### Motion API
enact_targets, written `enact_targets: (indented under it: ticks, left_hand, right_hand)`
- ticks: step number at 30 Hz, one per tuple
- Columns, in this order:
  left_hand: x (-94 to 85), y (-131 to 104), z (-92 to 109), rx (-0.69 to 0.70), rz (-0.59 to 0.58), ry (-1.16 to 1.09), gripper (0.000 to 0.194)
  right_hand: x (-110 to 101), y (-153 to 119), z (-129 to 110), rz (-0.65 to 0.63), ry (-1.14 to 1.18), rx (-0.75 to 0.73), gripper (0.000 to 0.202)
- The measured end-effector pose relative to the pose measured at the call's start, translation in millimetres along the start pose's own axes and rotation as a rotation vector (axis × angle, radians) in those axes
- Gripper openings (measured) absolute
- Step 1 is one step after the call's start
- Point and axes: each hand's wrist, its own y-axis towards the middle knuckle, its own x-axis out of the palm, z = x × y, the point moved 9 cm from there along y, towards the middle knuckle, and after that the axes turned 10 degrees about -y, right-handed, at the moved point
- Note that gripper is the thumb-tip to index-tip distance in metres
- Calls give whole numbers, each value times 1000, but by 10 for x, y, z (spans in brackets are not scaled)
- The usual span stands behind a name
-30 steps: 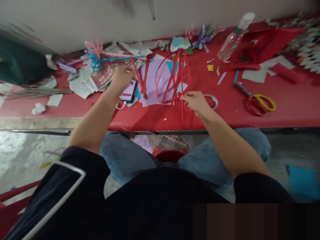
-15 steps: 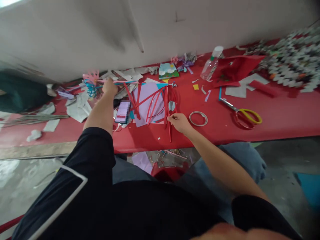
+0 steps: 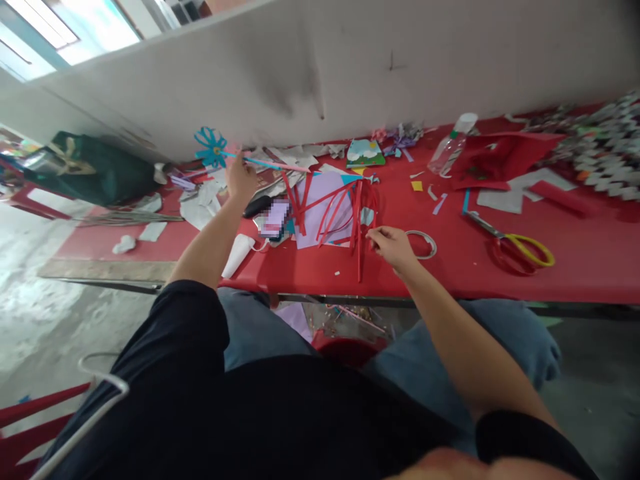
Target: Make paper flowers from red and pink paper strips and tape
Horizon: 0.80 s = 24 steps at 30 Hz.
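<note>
At the back left of the red-covered table, my left hand is closed around paper flower stems. A blue looped paper flower with a yellow centre sticks out to its left, and blue and pink stems run out to its right. A bit of pink flower shows behind the hand. My right hand is low over the table with its fingertips pinched; whether anything is between them is too small to see. Beside it lie narrow red paper strips, some curled, over a lilac sheet.
A phone lies left of the lilac sheet. A wire ring is beside my right hand. Scissors, a clear bottle and folded-paper work stand right. A dark green bag sits far left, near paper scraps.
The view has swung left and up. The blue flower has risen and turned clear of the pink one in my left hand. My right hand has shifted slightly right, off the straight red strips.
</note>
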Motion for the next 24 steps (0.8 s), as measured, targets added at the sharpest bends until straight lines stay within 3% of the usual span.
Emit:
enact_targets:
  ticks: [3,6,11,15,18,21,24]
  left_hand:
    - [-267,-391,116,45,54,43,63]
    - [-313,-883,315,137,21,26,66]
    - [26,-2008,898,362,-125,-79,86]
    - [386,-2800,1383,604,-280,-161,82]
    - [560,-3048,1551,734,-333,-161,81]
    - [661,-3078,1581,783,-344,-109,75]
    - [669,-3095,1607,825,-331,-82,72]
  right_hand:
    - [-48,-147,-106,-18,26,-6,54]
    - [-52,-290,-267,-34,38,-55,55]
    - [67,-529,-585,-94,25,-175,61]
    - [217,-703,-670,-150,-12,-234,60]
    - [338,-772,-620,-129,-170,-323,52]
    - [482,-764,-469,-73,-277,-359,48]
    - [649,-725,-303,-92,-200,-305,32]
